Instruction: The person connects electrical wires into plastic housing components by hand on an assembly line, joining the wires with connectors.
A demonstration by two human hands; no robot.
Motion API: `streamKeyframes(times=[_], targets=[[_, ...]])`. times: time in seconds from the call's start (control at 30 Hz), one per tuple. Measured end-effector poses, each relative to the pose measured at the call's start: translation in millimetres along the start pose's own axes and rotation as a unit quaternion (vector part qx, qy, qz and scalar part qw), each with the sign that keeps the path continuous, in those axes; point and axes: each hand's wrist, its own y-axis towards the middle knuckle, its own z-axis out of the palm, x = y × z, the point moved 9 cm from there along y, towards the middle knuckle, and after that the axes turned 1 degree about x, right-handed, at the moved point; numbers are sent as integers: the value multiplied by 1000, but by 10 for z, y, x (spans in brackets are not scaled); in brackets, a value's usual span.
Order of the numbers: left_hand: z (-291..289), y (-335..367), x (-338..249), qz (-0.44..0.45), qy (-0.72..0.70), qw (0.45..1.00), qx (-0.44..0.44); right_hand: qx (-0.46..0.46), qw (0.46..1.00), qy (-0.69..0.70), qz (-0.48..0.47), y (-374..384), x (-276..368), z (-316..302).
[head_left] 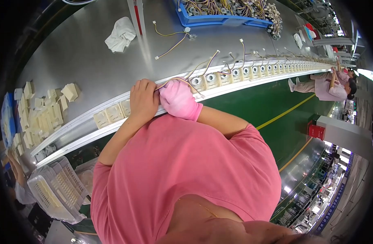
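Observation:
My bare left hand (144, 97) is bent over the white rail, its fingers close together and covering part of the row of cream plastic housings (114, 113). What lies under those fingertips is hidden. Touching it is my right hand (177, 98) in a pink glove, closed at the rail. A wire lead (188, 82) with yellowish and purple strands runs over the gloved fingers, and its loose end hangs past them. To the right, housings with round metal parts (211, 77) sit in the rail, wires with small white connectors standing up from them.
On the metal bench lie a white cloth (121, 35) and a loose wired part (170, 50). A blue tray (219, 19) of wired parts stands at the back. Cream housings (48, 114) are heaped at left, above clear plastic baskets (58, 189). Other people (331, 85) stand along the line at right.

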Motion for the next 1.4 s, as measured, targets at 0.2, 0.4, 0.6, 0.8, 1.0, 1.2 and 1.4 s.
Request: streamKeyframes(times=[0.2, 0.4, 0.6, 0.8, 1.0, 1.2, 1.4], targets=[[17, -29, 43, -31, 28, 999, -2, 31, 971, 44, -234, 183, -5, -275], [14, -17, 102, -18, -26, 999, 8, -76, 976, -47, -196, 492, 150, -819], [-21, -18, 101, -16, -13, 1000, -15, 236, 902, -241, -270, 320, 82, 266], [-13, -58, 160, -23, -9, 999, -22, 224, 957, -90, -158, 303, 101, 106], [-22, -64, 148, -19, -22, 999, -23, 253, 957, -43, -135, 206, -78, 235], [-21, -71, 145, -28, -31, 999, -30, 333, 929, -132, -91, 280, -54, 282], [-28, -58, 144, -40, -36, 998, -37, 266, 963, -46, 1, 415, -227, 277]])
